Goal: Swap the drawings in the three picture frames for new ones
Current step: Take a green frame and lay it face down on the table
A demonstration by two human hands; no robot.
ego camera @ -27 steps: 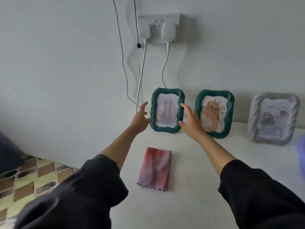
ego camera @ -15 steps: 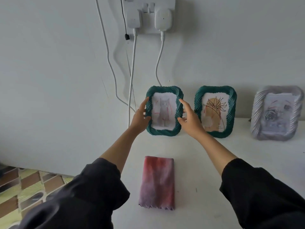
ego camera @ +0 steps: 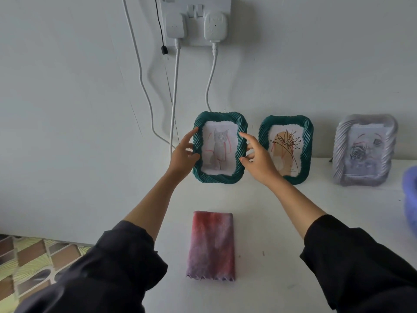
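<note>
Teal cat frame (ego camera: 216,179), leftmost of three picture frames lined up at the back of the white surface (ego camera: 282,218) against the pale wall (ego camera: 67,109), is held at both side rims. Its left rim is gripped by the left hand (ego camera: 181,158), whose fingers (ego camera: 191,135) are closed on the rope-like moulding, with the thumb laid over the front low down and the index finger stretched up along the rim. Its right rim is pinched by the right hand (ego camera: 259,160), with thumb and index finger set on the front and at least one finger tucked behind. Whether its foot is touching the surface cannot be told. A cat drawing (ego camera: 220,145) marked with red strokes is shown inside it. Just beside it, to the right, a second teal frame (ego camera: 286,120) is stood upright with a plant drawing (ego camera: 285,152) in it, partly hidden by the right hand. Further right, apart from it, a grey frame (ego camera: 338,159) with a rose drawing (ego camera: 361,152) is stood. A folded red and purple cloth (ego camera: 212,245) is laid flat on the surface nearer the person, between the two forearms. Above the frames a wall socket (ego camera: 196,5) is fitted with two white plugs (ego camera: 174,26), and white cables (ego camera: 173,98) are hung down from them. A purple object (ego camera: 410,199) is cut off at the right edge, and a patterned floor (ego camera: 29,256) is seen lower left.
</note>
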